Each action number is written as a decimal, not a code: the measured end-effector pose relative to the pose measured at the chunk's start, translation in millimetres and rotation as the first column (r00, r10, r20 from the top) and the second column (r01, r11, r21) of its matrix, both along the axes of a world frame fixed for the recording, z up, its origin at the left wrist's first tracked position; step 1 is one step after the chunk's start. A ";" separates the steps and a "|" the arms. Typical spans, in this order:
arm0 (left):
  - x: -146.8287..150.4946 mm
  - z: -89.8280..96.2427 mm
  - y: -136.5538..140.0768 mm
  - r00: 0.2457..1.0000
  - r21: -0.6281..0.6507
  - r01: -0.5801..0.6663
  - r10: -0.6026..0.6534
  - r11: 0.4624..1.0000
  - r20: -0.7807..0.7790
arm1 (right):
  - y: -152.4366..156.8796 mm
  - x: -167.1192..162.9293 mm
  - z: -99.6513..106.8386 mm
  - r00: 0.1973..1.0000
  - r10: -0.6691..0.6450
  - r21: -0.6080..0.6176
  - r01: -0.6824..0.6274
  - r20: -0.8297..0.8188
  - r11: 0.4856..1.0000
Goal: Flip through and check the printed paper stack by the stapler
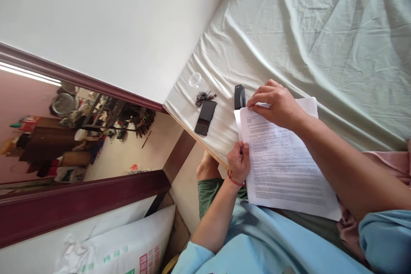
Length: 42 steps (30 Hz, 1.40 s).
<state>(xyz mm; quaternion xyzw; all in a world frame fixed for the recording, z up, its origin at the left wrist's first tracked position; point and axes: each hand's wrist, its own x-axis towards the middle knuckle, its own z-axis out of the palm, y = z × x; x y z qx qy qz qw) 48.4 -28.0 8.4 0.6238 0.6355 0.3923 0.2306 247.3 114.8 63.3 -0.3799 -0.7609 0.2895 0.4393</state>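
Observation:
A stack of printed paper sheets lies tilted across my lap and the edge of the cloth-covered surface. My left hand, with a red string on the wrist, is closed on the sheets' left edge, thumb on top. At their upper left corner, my right hand pinches the top edge between thumb and fingertips. Just beyond that corner sits a black stapler, close to my right fingertips; its near end meets the paper. Another sheet's edge sticks out at the left under the top one.
Left of the stapler lie a black phone, a bunch of keys and a clear plastic cup. A pale green sheet covers the surface. A white wall and a doorway with a dark red frame stand left, a white sack below.

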 end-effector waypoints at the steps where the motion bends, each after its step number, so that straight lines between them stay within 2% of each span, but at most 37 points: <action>1: -0.1 -0.2 0.2 1.000 0.003 0.001 -0.001 1.000 -0.003 | 0.0 -0.1 0.1 1.000 0.000 0.003 0.000 0.001 1.000; 11: 0.4 0.4 0.0 1.000 -0.023 -0.013 0.013 1.000 0.020 | 0.6 0.6 -0.5 0.999 -0.002 0.011 0.001 0.040 1.000; 21: 0.5 3.1 0.5 1.000 -0.029 0.003 -0.003 1.000 -0.009 | -0.6 -1.7 -3.0 0.994 -0.018 0.074 0.010 0.106 0.997; 31: -0.1 8.7 0.3 0.994 -0.004 0.076 -0.076 0.997 -0.078 | 0.3 -1.3 -2.9 0.996 -0.006 0.053 0.001 0.088 0.999; 35: 1.3 11.3 0.3 0.987 0.049 0.117 -0.111 0.992 -0.120 | 0.4 -1.0 -3.8 0.996 -0.019 0.051 0.015 0.092 0.999; 42: 5.7 15.5 -0.2 0.979 0.071 0.121 -0.107 0.990 -0.176 | 1.1 -0.6 -5.5 0.994 -0.032 0.049 0.027 0.109 0.998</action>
